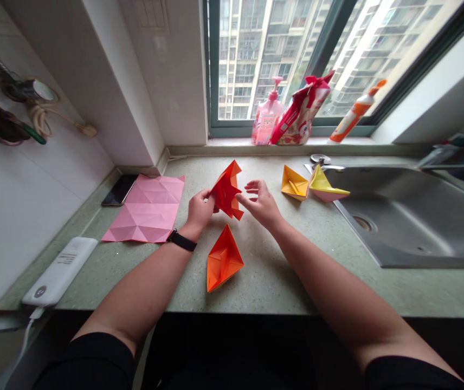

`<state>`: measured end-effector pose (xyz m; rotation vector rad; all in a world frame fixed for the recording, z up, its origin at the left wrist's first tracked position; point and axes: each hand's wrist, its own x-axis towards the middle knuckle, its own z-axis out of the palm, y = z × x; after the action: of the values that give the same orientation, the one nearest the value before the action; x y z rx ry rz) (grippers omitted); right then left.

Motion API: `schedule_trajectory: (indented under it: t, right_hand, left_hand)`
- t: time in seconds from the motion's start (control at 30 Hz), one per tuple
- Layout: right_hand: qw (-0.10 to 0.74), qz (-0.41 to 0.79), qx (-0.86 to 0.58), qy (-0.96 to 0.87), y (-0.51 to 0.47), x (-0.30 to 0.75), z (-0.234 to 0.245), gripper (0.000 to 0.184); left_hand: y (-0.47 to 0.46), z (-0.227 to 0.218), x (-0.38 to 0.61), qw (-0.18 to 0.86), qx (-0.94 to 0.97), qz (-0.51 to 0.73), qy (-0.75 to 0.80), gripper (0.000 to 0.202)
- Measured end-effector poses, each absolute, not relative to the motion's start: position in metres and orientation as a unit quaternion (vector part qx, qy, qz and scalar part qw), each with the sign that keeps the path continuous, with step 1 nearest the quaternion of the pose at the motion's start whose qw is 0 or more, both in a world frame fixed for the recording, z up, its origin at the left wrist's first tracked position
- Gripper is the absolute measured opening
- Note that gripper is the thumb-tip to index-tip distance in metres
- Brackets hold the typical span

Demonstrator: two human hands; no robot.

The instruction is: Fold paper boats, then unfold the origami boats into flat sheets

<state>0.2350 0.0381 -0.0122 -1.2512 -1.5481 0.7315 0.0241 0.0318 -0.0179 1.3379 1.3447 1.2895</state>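
Observation:
My left hand (201,208) grips the left side of a partly folded red-orange paper (227,190), thumb on top. Its folds and flaps stand up above the counter. On the paper's right side is my right hand (262,205), fingers apart, its thumb close to a flap; whether it touches cannot be made out. An orange paper boat (224,259) sits nearer to me, just below both hands. Further right, a yellow-orange paper boat (295,183) stands beside a yellow and pink paper boat (326,185). Left of my hands lies a creased pink paper sheet (148,208).
A phone (120,189) lies partly under the pink sheet, and a white power bank (61,271) with a cable rests at the counter's left edge. The steel sink (419,216) is at right. A pump bottle (268,116), red bag (303,111) and orange-white bottle (354,115) line the windowsill.

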Motion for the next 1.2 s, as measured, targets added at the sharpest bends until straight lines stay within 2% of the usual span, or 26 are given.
schedule_trajectory:
  t: [0.1,0.2,0.27,0.4,0.47,0.53,0.63,0.7,0.8,0.87,1.2]
  right_hand:
    - [0.474,0.289,-0.534,-0.638,0.038,0.226,-0.019,0.061]
    - [0.483,0.332,-0.53,-0.613,0.044,0.229,-0.022,0.041]
    - [0.49,0.389,-0.514,-0.587,0.049,0.236,-0.021,0.035]
    - [0.495,0.511,-0.479,-0.514,0.057,0.252,-0.019,0.036]
    - [0.5,0.526,-0.474,-0.498,0.058,0.255,-0.018,0.038]
    - [0.505,0.494,-0.478,-0.522,0.057,0.255,-0.017,0.036]
    - [0.499,0.385,-0.488,-0.604,0.051,0.25,-0.015,0.029]
    - [0.49,0.312,-0.492,-0.648,0.047,0.247,-0.014,0.024]
    - [0.494,0.259,-0.491,-0.669,0.045,0.244,-0.016,0.022]
    - [0.508,0.265,-0.485,-0.661,0.048,0.245,-0.02,0.021]
    - [0.529,0.489,-0.433,-0.542,0.057,0.249,-0.02,0.031]
  left_hand:
    - [0.029,-0.017,0.026,0.411,0.544,0.507,0.527,0.027]
    - [0.027,-0.017,0.026,0.429,0.549,0.508,0.507,0.026]
    - [0.028,-0.018,0.026,0.436,0.551,0.511,0.495,0.027]
    - [0.034,-0.023,0.024,0.459,0.558,0.511,0.466,0.028]
    - [0.036,-0.025,0.024,0.454,0.567,0.51,0.46,0.027]
    - [0.036,-0.025,0.023,0.417,0.582,0.518,0.468,0.025]
    - [0.035,-0.022,0.02,0.352,0.592,0.549,0.474,0.031]
    - [0.035,-0.019,0.019,0.345,0.585,0.572,0.459,0.03]
    - [0.036,-0.018,0.019,0.376,0.562,0.605,0.421,0.021]
    - [0.037,-0.017,0.019,0.404,0.537,0.627,0.395,0.019]
    - [0.038,-0.015,0.018,0.634,0.394,0.581,0.324,0.026]
